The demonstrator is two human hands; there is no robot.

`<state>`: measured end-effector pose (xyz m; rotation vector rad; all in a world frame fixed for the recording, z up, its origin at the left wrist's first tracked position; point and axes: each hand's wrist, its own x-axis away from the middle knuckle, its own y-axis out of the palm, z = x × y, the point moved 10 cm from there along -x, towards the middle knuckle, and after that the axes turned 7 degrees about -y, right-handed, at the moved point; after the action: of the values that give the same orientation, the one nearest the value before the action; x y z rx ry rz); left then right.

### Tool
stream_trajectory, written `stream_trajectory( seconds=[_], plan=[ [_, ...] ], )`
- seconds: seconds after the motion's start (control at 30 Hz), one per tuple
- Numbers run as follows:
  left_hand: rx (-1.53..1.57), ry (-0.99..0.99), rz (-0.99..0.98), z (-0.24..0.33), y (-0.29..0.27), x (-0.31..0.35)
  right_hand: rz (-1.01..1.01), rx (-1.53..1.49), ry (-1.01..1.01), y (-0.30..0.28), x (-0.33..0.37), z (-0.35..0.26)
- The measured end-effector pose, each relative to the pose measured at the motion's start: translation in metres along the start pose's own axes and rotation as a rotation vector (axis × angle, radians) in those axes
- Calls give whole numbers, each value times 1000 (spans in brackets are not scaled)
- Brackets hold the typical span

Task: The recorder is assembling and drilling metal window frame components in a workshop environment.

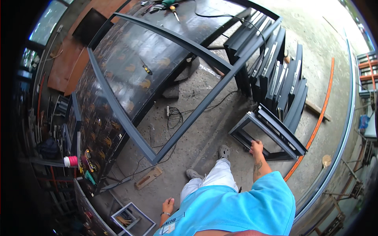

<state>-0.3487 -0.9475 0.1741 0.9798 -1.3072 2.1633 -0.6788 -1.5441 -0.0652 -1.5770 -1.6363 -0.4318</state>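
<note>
My right hand reaches out to the right, its fingers curled round the near bar of a small dark grey metal window frame. That frame stands tilted beside a stack of similar frames. My left hand hangs low at my side, fingers curled, with nothing visible in it. Ahead on the left, a large dark grey frame with a crossbar lies across the black worktable, its near corner jutting out over the floor.
A yellow-handled screwdriver and a small yellow-black tool lie on the table. Cables and a wooden block are on the floor. An orange bar runs along the right. A small light frame is at lower left.
</note>
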Motion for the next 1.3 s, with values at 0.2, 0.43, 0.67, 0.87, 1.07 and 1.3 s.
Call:
stream_trajectory(
  seconds=[0.2, 0.43, 0.67, 0.87, 1.07, 1.3],
  plan=[
    [236, -98, 132, -98, 21, 26, -570, 569, -20, 150, 131, 49],
    [386, -14, 272, -193, 42, 11, -1062, 1110, -588, 296, 284, 46],
    [568, -116, 212, -308, 18, -67, -900, 1004, -443, 334, 333, 70],
    [712, -315, 347, -428, -76, -64, -918, 1031, -606, 352, 487, 108],
    [796, -436, 501, -535, -98, -36, -1384, 1833, -1352, 432, 555, 195],
    [1003, -446, 611, -563, -73, -26, -1561, 1940, -1140, 638, 565, 253]
  ],
)
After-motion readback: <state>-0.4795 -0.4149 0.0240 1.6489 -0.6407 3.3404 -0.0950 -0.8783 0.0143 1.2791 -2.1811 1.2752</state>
